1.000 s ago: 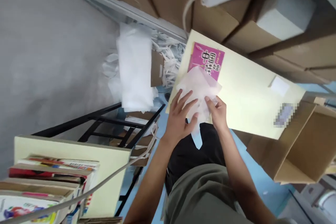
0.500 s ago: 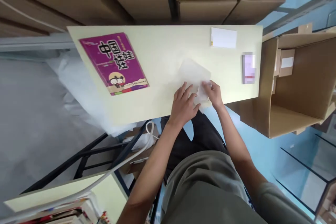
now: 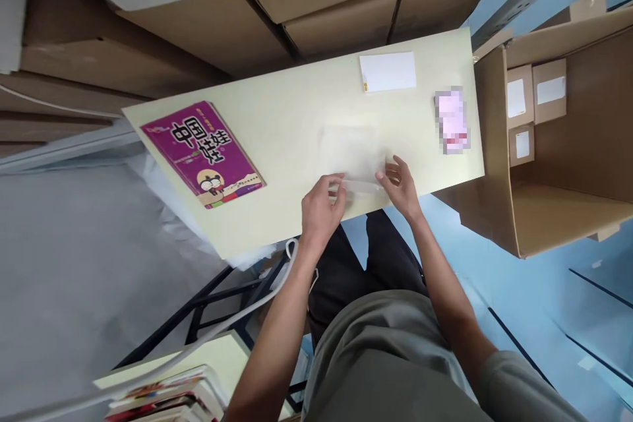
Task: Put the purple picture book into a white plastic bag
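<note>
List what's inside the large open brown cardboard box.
In the large open brown cardboard box, three small brown cardboard boxes with white labels are visible; whatever its left wall covers cannot be seen.

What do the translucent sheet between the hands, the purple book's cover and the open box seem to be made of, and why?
Translucent sheet: probably thin plastic film, hazy, with the tabletop showing through; thin paper is possible.
Purple book: its cover looks like smooth paper or card, printed with lettering and a cartoon.
Open box: apparently cardboard, matte brown, with thin, flat walls.
</note>
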Demonstrator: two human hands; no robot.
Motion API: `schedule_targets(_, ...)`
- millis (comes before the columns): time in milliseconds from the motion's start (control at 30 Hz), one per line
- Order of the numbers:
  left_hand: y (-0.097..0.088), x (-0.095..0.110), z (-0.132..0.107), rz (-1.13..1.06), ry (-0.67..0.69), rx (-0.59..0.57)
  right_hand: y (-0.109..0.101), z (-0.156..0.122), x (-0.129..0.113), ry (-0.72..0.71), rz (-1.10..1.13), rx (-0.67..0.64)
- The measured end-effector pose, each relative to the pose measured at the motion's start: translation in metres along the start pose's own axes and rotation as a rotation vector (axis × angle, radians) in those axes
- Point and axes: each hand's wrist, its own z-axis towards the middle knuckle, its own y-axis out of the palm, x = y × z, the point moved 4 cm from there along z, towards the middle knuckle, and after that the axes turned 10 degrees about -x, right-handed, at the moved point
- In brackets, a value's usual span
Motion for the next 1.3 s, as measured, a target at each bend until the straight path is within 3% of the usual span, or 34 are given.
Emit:
schedule_targets(167, -0.012, -0.005, -0.008, -0.356, -0.156, 0.164, 0.013, -0.001, -0.002, 0.033, -0.114, 0.097)
schedule_targets(333, -0.022, -0.029, -0.015, -0.633, -0.327, 0.452, 0.013, 0.01, -0.027, -0.088, -0.111, 0.081)
schedule_targets(400, -0.026, -0.033, -0.016, -0.671, -0.313, 0.47, 0.009, 0.011, -0.041, -0.105, -0.057, 0.066)
schedule_targets(533, -0.034, -0.033, -0.016, -0.581, -0.217, 0.379, 0.009, 0.009, -0.072, -0.092, 0.098, -0.042)
schedule_targets(633, -0.037, -0.039, -0.018, -0.656, -0.282, 0.477, 0.019, 0.009, -0.083, -0.103, 0.115, -0.103)
schedule_targets(767, -0.038, -0.055, -0.021, -0.905, -0.398, 0.689, 0.035, 0.022, -0.065, -0.143, -0.194, 0.061)
schedule_targets(900, -0.042, -0.077, -0.024, -0.977, -0.475, 0.754, 0.05, 0.042, -0.029, -0.154, -0.547, 0.234)
schedule_targets(1000, -0.045, -0.091, -0.028, -0.941, -0.484, 0.753, 0.057, 0.053, -0.015, -0.196, -0.645, 0.189)
schedule_targets(1100, -0.046, -0.102, -0.033, -0.926, -0.542, 0.752, 0.057, 0.061, -0.018, -0.279, -0.709, 0.102)
schedule_targets(1300, -0.037, -0.107, -0.04, -0.903, -0.687, 0.74, 0.027, 0.07, -0.043, -0.359, -0.863, 0.092)
